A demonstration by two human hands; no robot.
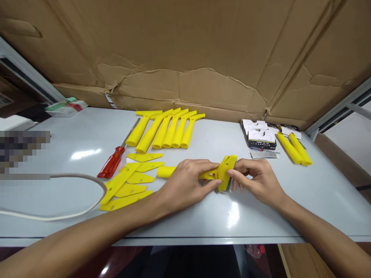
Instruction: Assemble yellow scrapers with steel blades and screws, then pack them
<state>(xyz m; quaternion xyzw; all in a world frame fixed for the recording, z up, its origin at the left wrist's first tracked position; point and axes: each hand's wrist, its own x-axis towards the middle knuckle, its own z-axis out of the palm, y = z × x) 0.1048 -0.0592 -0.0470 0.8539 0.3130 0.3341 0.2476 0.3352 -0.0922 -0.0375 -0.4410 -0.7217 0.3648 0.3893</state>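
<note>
Near the front middle of the table, my left hand is closed around a yellow plastic scraper handle, whose round end sticks out to the left. At its other end is a flat yellow cover plate, set crosswise to the handle. My right hand pinches that plate's right side, thumb on its face and fingers curled behind. Something shiny and clear shows under the plate, too hidden to name. Left of my hands lies a loose pile of similar yellow cover plates.
Several yellow scraper handles lie in a row at the back. A red screwdriver lies left of them. Packaged blade sets and two yellow handles are at back right. A white cable loops at left; cardboard stands behind.
</note>
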